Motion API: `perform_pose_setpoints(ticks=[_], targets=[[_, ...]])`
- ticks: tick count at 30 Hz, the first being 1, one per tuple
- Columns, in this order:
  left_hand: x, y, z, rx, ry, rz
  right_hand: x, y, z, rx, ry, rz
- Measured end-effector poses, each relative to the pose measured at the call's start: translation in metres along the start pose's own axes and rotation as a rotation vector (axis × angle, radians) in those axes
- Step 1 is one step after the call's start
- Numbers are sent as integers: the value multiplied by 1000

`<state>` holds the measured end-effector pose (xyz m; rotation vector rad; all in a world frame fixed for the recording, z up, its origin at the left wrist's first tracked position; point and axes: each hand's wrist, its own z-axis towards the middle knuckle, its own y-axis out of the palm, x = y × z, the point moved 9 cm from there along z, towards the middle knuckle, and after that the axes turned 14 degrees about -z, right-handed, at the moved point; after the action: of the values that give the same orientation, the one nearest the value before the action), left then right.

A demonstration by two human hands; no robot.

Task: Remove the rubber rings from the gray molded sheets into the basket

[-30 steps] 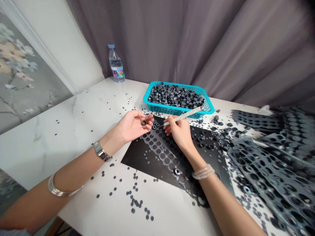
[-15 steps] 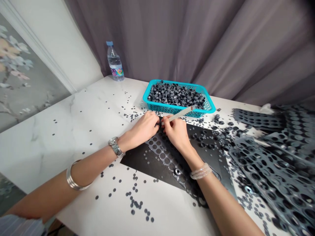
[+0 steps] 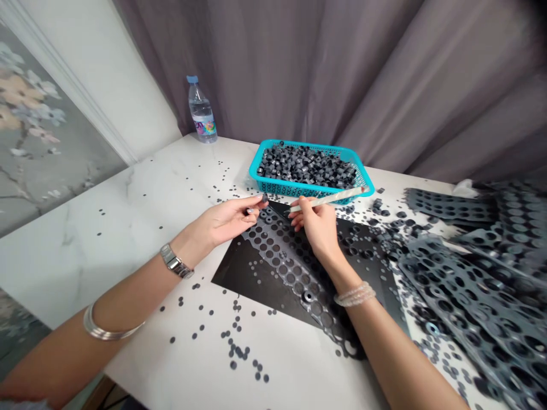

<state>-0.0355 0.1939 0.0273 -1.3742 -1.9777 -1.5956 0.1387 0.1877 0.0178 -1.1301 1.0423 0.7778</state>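
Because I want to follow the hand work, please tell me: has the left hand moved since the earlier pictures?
Yes. The left hand has moved left, away from the right hand, and now sits further left of the blue basket.

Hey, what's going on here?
A person is working at a marble table. The left hand pinches a small dark ring, and the right hand holds a pale slender stick, both just above a perforated grey sheet on a black mat. A teal basket of dark rings sits beyond, with more perforated sheets heaped at right.
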Motion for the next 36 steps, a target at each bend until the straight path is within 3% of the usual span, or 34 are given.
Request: perform_pose_setpoints(ticks=[10,16,21,25,27,29,32,36], targets=[[-15,7,-1,-42,-77,-229,-3,0,0,-5,-44,-48],[-20,8,-3,-30,-94,-211,-7,6,-3,-47,-70,-83],[-14,16,-8,-101,-69,-275,-10,6,-4,-50,-77,-85],[-4,12,-5,-88,18,-328,-12,13,-6,-96,-96,-116],[-1,7,-1,-70,64,-217,-14,18,-7,-124,-123,-167],[2,3,3,-49,138,37,-15,22,-8,-142,-161,-220],[13,5,2,-3,333,616,-18,24,-9,-149,-222,-280],[15,29,-7,-20,628,1324,-20,24,-9,-138,-268,-335]])
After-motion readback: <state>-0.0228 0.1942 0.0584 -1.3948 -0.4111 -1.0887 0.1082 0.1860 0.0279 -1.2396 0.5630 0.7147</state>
